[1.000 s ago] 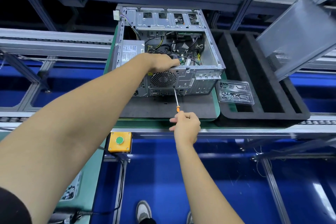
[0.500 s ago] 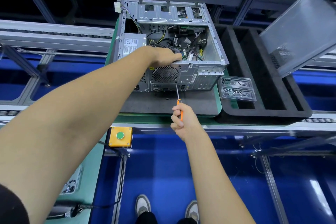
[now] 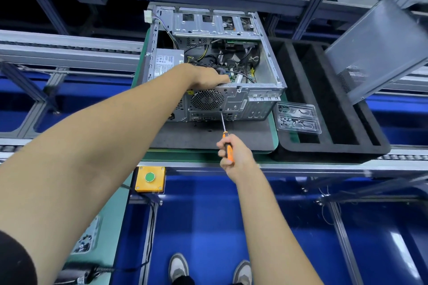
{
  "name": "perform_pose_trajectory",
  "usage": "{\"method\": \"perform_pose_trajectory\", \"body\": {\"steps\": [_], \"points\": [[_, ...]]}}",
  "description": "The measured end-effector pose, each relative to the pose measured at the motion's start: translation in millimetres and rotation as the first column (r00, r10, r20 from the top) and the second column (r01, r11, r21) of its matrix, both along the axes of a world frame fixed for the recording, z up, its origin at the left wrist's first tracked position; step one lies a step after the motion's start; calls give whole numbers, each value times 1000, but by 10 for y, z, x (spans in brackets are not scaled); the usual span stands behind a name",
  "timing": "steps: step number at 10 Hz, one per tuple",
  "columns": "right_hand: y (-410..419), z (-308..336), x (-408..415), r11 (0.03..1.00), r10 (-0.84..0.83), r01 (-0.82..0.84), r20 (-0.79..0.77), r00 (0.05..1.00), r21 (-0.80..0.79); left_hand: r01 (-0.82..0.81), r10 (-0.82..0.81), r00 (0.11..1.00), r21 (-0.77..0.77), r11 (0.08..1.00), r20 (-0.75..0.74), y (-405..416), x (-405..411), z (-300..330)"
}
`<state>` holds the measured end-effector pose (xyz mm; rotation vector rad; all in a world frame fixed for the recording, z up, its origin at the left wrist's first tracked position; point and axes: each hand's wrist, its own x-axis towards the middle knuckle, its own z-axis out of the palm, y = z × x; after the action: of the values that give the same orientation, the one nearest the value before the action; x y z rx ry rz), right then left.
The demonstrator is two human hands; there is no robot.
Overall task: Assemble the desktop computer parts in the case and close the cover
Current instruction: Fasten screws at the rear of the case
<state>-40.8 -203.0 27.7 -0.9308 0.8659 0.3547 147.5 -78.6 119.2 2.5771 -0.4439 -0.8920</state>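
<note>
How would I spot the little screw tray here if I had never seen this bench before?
Start at the open metal computer case on the grey mat. Just off its right side, a clear plastic tray rests on the edge of the black foam insert. It is the only see-through thing there, split into two long compartments holding small metal parts.

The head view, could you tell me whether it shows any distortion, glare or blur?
Head view: wide-angle bending bows the rails and stretches the left arm; the case, screwdriver and right hand look sharp; soft glare streaks the blue floor at lower right; the case interior is shadowed.
</note>
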Motion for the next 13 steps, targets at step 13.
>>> {"method": "perform_pose_trajectory", "body": {"steps": [13], "points": [[328,1,6,977,-137,148,80,987,-152,13,-13,999,-16,1000,39,-2,-37,13]]}}
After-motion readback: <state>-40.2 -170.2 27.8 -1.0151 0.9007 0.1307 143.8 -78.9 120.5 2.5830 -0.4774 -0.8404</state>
